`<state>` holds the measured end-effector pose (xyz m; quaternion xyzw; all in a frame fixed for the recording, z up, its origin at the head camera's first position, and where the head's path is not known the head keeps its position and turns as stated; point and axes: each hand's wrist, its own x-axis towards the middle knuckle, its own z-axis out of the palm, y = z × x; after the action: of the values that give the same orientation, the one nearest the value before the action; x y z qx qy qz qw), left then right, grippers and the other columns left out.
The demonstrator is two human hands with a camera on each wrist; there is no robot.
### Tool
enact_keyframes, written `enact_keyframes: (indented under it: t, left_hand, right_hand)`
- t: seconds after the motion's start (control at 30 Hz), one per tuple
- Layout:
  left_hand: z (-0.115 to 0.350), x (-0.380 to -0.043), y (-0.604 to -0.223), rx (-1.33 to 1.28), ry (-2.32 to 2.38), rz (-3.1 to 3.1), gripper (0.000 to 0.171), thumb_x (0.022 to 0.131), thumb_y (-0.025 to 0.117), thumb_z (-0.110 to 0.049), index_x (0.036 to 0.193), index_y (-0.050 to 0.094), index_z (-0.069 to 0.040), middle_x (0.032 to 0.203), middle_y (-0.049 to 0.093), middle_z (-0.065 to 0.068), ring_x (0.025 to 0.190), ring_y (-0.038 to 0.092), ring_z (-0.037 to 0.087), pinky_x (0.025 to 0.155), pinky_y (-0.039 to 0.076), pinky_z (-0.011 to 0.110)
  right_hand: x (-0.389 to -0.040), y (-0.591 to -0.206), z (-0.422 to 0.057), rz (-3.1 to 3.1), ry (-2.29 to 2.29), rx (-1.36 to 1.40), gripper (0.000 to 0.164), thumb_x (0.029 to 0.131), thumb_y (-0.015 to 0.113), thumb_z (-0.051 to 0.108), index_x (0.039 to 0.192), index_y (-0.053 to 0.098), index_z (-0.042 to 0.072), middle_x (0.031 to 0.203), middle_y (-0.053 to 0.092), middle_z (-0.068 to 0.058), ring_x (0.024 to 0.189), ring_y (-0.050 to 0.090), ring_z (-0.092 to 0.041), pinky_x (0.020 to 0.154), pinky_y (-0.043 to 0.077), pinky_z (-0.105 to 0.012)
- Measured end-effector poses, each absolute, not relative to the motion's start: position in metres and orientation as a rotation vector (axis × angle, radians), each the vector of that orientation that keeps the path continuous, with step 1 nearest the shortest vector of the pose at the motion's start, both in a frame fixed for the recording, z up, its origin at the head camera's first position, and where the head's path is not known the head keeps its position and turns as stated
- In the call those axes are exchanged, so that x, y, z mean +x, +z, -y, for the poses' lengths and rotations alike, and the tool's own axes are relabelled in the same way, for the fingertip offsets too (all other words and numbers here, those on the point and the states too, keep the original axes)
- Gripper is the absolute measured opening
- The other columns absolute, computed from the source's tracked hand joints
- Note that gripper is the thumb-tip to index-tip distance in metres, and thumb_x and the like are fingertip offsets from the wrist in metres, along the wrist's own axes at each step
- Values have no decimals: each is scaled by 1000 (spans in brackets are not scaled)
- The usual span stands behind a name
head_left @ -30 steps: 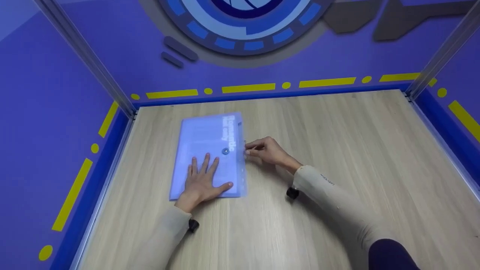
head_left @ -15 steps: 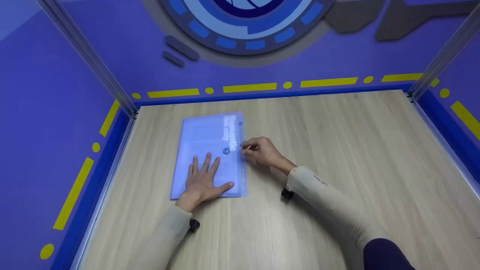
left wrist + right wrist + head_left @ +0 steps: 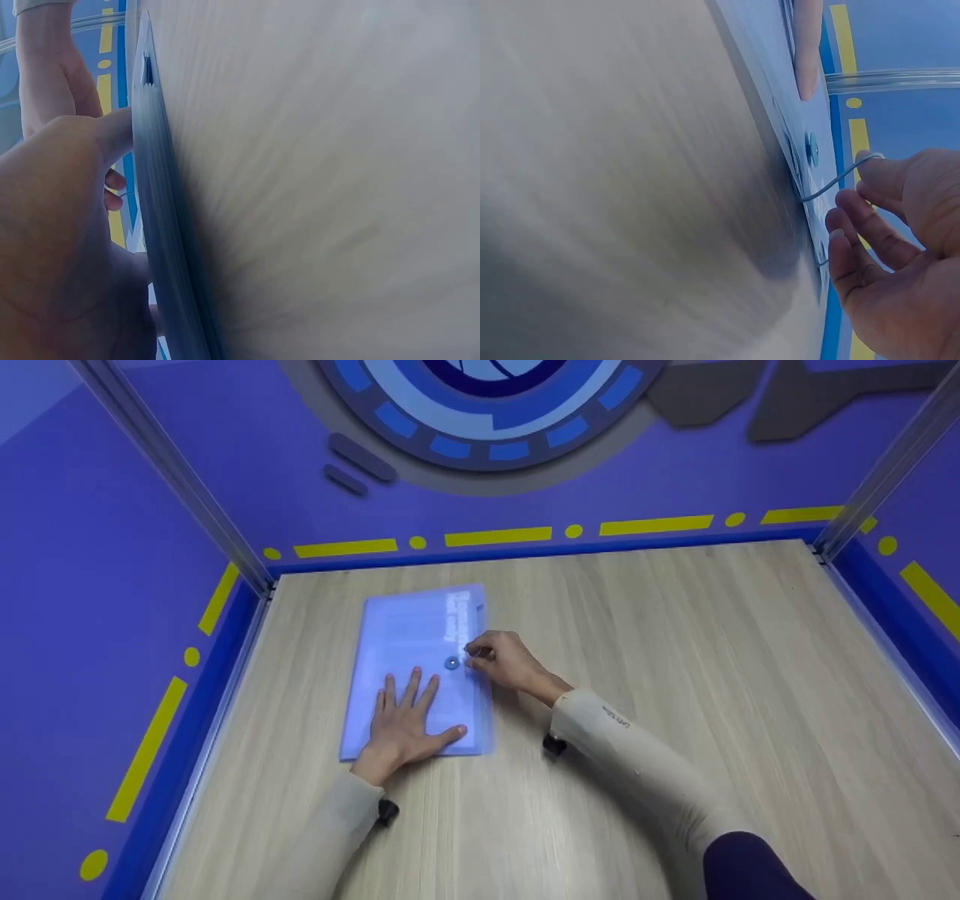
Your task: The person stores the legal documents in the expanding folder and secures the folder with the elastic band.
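Note:
A translucent blue document folder with white lettering lies on the table. Spread flat across its lower part, my left hand presses it down, thumb out near the right edge. The left wrist view shows the folder's layered edge beside that hand. A round button sits on the flap, just left of my right fingertips. My right hand is over the folder's right edge and pinches a thin elastic cord. In the right wrist view the cord runs taut from the folder's edge to my fingertips, near the button.
The wood-grain table extends on both sides of the folder. Blue panels with yellow marks enclose it at the back and sides, with metal posts at the corners. A small black device hangs under the right sleeve, another at the left.
My right hand has moved left, from beside the folder's right edge to over the flap near the button, bringing the cord along. The left hand and the folder have stayed in place.

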<state>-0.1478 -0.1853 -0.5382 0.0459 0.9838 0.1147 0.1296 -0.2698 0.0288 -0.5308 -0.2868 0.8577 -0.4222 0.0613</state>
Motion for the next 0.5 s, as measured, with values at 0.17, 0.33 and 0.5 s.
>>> enact_keyframes:
  t: [0.17, 0.33, 0.5]
  left_hand:
    - [185, -148, -537, 128, 314, -2853, 108, 91, 51, -86, 173, 18, -23, 181, 1, 12, 162, -7, 54, 132, 3, 67]
    - [185, -149, -538, 133, 306, -2852, 108, 91, 50, -86, 173, 17, -23, 181, 2, 12, 162, -7, 54, 132, 4, 67]
    - [186, -149, -539, 144, 305, -2866, 108, 91, 52, -85, 173, 20, -22, 181, 6, 14, 162, -4, 56, 131, 6, 68]
  right_hand:
    - [-270, -531, -19, -2640, -1181, -910, 20, 100, 71, 4, 116, 77, -6, 110, 76, -18, 102, 72, -28, 92, 62, -41]
    - [-272, -535, -12, -2699, -1088, -1009, 17, 99, 71, 3, 112, 78, -6, 105, 76, -18, 98, 71, -29, 90, 61, -42]
    - [-274, -540, -5, -2750, -999, -1038, 16, 99, 71, 4, 110, 79, -5, 101, 75, -17, 94, 70, -28, 86, 61, -41]
